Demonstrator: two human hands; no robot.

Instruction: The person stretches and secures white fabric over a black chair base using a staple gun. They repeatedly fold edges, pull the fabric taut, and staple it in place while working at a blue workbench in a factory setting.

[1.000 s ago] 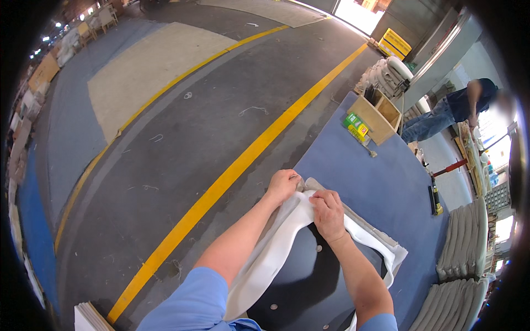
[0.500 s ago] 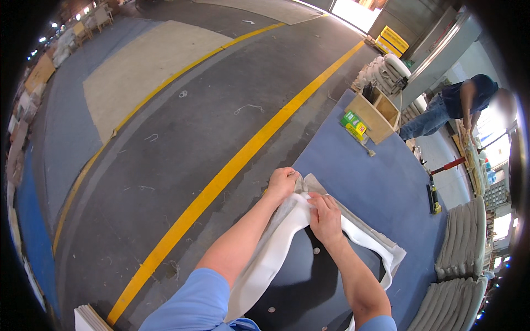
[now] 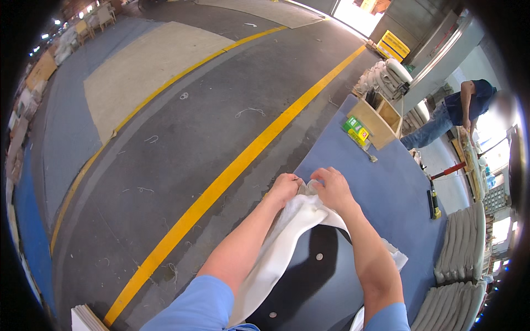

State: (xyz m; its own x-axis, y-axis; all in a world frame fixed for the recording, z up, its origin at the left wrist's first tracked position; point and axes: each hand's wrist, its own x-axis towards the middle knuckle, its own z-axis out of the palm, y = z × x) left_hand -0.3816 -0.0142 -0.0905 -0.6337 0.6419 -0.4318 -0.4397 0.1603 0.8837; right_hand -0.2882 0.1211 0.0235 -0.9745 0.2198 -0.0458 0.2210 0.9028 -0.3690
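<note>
both hands work at the far end of a black moulded panel (image 3: 309,281) that lies on a blue felt-topped table (image 3: 386,187), at about six o'clock in the view. the left hand (image 3: 284,187) is clenched on a bunched fold of white foam padding (image 3: 281,243), gripping it at the panel's tip; the right hand (image 3: 331,190) sits just beside it, at one o'clock from the panel, fingers curled and pinching the same white layer from the other side. the padding wraps along the panel's left edge and shows again as a flap at its right edge. to do this well, it looks wise to keep both grips close together on the corner, pull the foam evenly over the curved tip so no wrinkle forms, and hold the panel steady against the table with the forearms. at one o'clock on the table stand a wooden box (image 3: 378,121) and a green and yellow packet (image 3: 356,129); a dark hand tool (image 3: 433,201) lies at three o'clock, near stacked white pads (image 3: 458,248). another person (image 3: 458,113) bends over at two o'clock, well apart. a yellow floor line (image 3: 221,190) runs past at nine o'clock.
</note>
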